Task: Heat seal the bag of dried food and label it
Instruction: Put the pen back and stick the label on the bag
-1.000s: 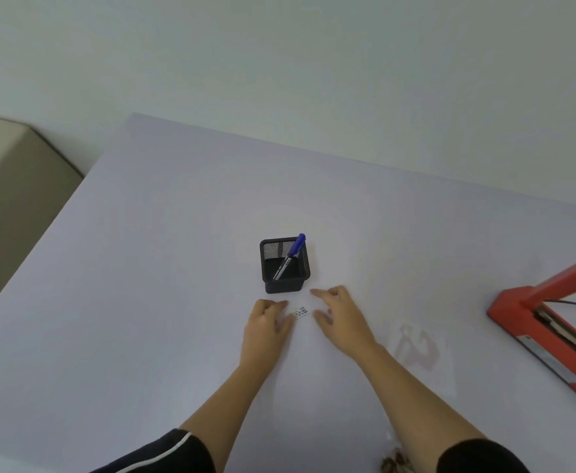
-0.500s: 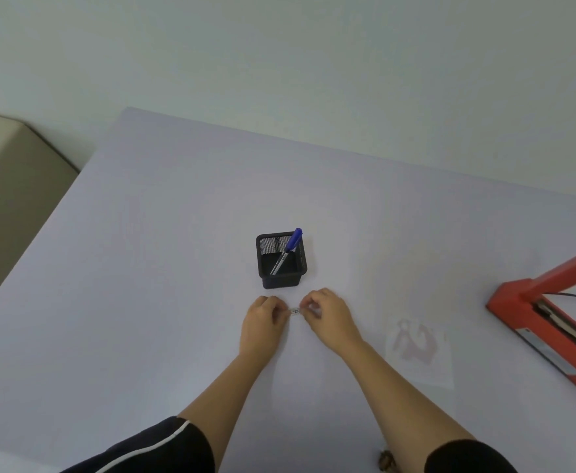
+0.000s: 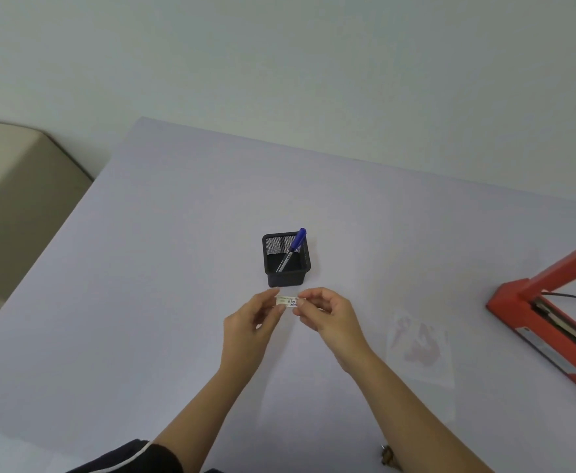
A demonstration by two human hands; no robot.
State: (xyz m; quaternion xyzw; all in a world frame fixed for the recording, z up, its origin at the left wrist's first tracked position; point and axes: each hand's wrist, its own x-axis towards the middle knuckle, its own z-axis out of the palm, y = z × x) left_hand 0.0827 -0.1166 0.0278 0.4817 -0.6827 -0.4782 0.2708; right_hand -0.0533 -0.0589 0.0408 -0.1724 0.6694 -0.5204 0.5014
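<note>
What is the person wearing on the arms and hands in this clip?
Both the left hand and right hand are bare: no gloves, rings or watch visible. Forearms are uncovered. A dark sleeve with a thin white stripe shows on the left arm.

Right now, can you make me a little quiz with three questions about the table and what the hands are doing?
1. True or false: the blue pen stands inside the black mesh cup.
2. Fill in the gap: the red heat sealer sits on the person's ____ side.
3. Pick one: the left hand and the right hand both pinch A) the small label, B) the pen, C) the sealer.

Key: 1 true. 2 right. 3 A.
</note>
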